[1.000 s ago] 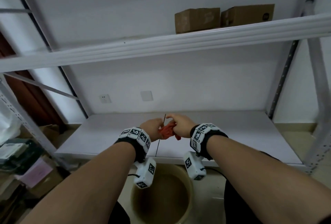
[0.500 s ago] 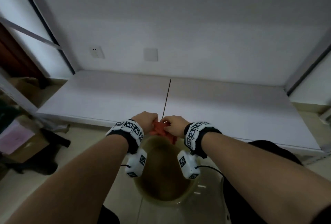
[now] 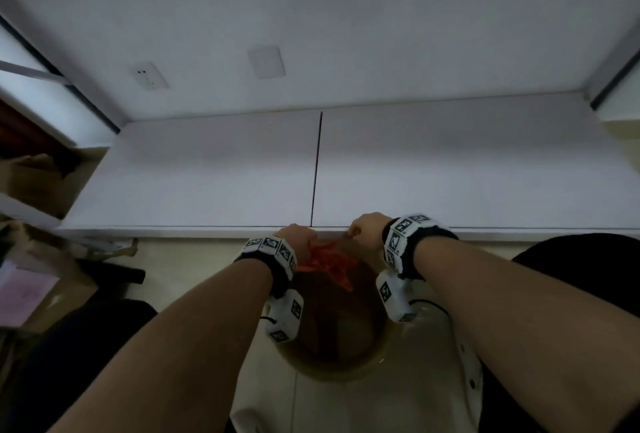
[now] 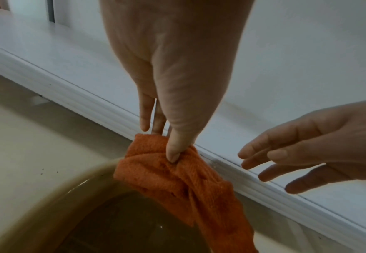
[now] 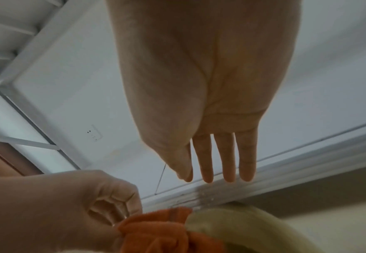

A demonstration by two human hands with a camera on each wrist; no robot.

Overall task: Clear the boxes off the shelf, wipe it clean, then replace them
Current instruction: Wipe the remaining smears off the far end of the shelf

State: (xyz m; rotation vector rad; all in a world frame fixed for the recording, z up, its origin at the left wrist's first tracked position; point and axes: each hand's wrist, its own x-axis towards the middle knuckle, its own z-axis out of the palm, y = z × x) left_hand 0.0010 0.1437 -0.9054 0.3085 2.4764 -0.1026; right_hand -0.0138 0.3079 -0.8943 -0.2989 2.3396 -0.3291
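An orange cloth (image 4: 177, 179) hangs over a beige bucket (image 4: 48, 196) of murky brown water on the floor. My left hand (image 4: 167, 145) pinches the cloth's top between thumb and fingers, just in front of the white shelf's front edge (image 4: 69, 77). My right hand (image 5: 216, 176) is to the right of the cloth with straight fingers, apart from it and holding nothing. In the head view the left hand (image 3: 298, 238), right hand (image 3: 367, 228) and cloth (image 3: 325, 259) are above the bucket (image 3: 346, 366). The low shelf (image 3: 207, 172) is bare; no boxes are in view.
A dark seam (image 3: 316, 169) splits the shelf board in the middle. A wall socket (image 3: 147, 75) and a blank plate (image 3: 266, 61) sit on the back wall. Cardboard and papers (image 3: 31, 287) lie on the floor at the left. Shelf posts (image 3: 613, 79) stand at both sides.
The view has tilted down, so the upper shelf with its boxes has left the frame. Both hands have dropped from the shelf to over the bucket, and the right hand has let go of the cloth.
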